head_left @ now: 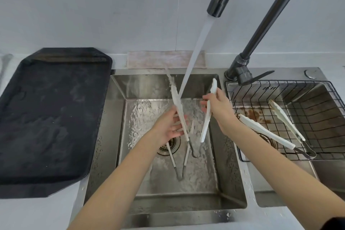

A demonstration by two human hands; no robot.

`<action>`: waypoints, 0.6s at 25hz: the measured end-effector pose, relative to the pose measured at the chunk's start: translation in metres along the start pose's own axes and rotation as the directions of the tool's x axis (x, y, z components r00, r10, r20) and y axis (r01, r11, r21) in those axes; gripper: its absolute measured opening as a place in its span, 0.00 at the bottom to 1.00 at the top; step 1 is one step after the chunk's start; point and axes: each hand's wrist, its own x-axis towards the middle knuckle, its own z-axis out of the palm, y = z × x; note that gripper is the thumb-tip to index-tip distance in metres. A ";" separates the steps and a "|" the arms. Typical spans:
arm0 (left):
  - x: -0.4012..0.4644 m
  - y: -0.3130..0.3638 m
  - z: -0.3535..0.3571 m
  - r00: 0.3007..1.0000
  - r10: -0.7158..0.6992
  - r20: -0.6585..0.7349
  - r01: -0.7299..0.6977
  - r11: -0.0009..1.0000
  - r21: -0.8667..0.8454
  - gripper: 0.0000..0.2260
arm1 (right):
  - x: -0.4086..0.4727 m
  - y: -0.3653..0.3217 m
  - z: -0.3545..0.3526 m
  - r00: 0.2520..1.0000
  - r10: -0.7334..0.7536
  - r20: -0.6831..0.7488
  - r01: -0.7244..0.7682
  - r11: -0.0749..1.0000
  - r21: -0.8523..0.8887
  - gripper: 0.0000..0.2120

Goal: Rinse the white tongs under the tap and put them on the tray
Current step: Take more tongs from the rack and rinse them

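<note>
Head view. The white tongs (179, 110) are held over the left basin of the sink (119, 110), at the centre of the frame. They consist of two long white arms with scalloped tips, joined at a dark metal hinge loop at the 6 o'clock end; the arms are spread wide into a V. The left arm of the tongs points toward 12 o'clock and crosses the water stream (197, 43), which falls from the dark tap spout (216, 9) at 1 o'clock and breaks into spray on the white surface.

The left hand (168, 127) lies against the left arm of the tongs with its fingers straight and fanned out (pressing, not curled round it). The right hand (218, 106) pinches the right arm of the tongs between thumb and fingers, near its upper tip.

A second pair of tongs (179, 162) lies on the basin floor beside the drain (168, 147), partly hidden under the left hand.

At 9 o'clock the black tray (46, 117) rests on the counter; its surface shows wet patches. At 3 o'clock a black wire basket (280, 87) sits in the right basin and holds two more pairs of white tongs (267, 130), lying flat.
</note>
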 end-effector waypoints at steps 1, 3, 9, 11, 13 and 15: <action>0.000 0.002 -0.002 1.000 0.007 -0.016 -0.007 1.000 -0.018 0.13 | 0.002 0.004 0.000 0.998 0.070 -0.001 -0.069 0.996 0.062 0.14; 0.000 0.007 -0.003 0.999 0.031 -0.014 -0.032 0.998 -0.056 0.12 | 0.007 0.014 0.001 0.982 0.189 -0.006 -0.186 0.969 0.165 0.13; -0.005 0.022 0.004 0.976 0.140 0.169 -0.110 0.978 -0.178 0.06 | 0.013 0.031 0.010 0.936 0.341 0.088 -0.349 0.866 0.358 0.13; -0.005 0.027 0.008 0.969 0.158 0.188 -0.120 0.973 -0.198 0.06 | 0.014 0.035 0.013 0.932 0.345 0.108 -0.360 0.862 0.357 0.15; -0.004 0.031 0.015 0.970 0.157 0.184 -0.129 0.979 -0.155 0.05 | 0.016 0.039 0.017 0.927 0.351 0.129 -0.374 0.845 0.383 0.15; -0.004 0.037 0.024 0.978 0.150 0.147 -0.131 0.983 -0.132 0.08 | 0.017 0.040 0.021 0.923 0.348 0.162 -0.384 0.832 0.400 0.14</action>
